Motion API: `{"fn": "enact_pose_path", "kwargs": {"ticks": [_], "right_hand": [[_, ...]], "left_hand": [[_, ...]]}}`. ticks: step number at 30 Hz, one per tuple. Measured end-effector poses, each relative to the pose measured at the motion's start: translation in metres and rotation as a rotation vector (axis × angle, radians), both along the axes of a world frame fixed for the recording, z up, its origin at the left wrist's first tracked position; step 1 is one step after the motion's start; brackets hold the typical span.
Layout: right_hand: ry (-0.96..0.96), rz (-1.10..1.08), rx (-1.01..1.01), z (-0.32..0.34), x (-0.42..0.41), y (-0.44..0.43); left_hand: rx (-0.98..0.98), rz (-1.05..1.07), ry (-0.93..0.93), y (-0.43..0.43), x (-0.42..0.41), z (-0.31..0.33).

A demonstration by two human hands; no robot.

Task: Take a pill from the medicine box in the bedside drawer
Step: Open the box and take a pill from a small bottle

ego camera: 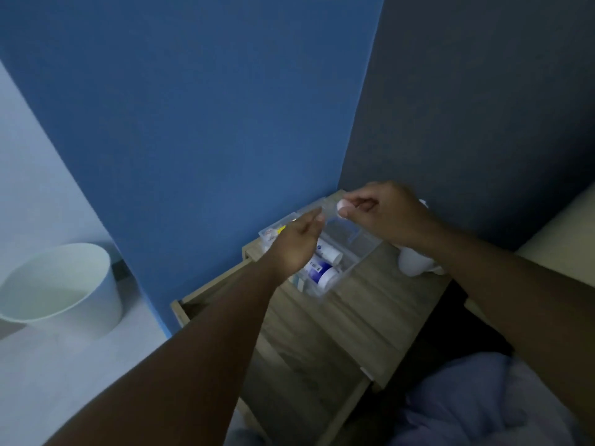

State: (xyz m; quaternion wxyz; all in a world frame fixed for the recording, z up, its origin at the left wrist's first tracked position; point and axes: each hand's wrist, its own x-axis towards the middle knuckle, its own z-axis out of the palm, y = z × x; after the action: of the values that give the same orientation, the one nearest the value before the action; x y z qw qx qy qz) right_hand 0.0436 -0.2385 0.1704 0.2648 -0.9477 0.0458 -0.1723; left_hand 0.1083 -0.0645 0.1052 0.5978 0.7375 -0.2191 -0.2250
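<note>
A clear plastic medicine box [363, 244] stands on the wooden bedside table [380, 304], near the wall corner. Inside it lie a white bottle [330, 252] and a blue-and-white bottle [322, 273]. My right hand [386, 217] hovers above the far end of the box, thumb and forefinger pinched on a small pale pill [341, 206]. Over the left part of the box is my left hand [297, 243], fingers loosely curled and apart, with nothing seen in it. It hides part of the box's contents. The two hands are a short gap apart.
The bedside drawer [193, 309] is pulled out to the left below my left forearm. A white object [413, 262] sits on the table behind my right wrist. A white bin [61, 284] stands on the floor at left. Bedding [476, 400] lies at lower right.
</note>
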Motion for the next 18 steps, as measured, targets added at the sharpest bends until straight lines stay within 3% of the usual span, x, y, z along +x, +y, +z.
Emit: {"fn": "enact_pose_path", "kwargs": {"ticks": [3,7,14,18], "right_hand": [[0.011,0.077,0.007,0.02,-0.022,0.009],[-0.008,0.155,0.008,0.046,-0.055,0.016],[-0.011,0.275,0.029,0.068,-0.103,0.026],[0.069,0.367,0.345,0.072,-0.116,0.028]], "left_hand": [[-0.344,-0.039,0.259,-0.002,-0.037,0.032],[-0.567,-0.062,0.369,0.002,-0.077,0.052],[-0.692,0.013,0.519,0.002,-0.127,0.066],[-0.739,-0.004,0.573,0.011,-0.134,0.067]]}}
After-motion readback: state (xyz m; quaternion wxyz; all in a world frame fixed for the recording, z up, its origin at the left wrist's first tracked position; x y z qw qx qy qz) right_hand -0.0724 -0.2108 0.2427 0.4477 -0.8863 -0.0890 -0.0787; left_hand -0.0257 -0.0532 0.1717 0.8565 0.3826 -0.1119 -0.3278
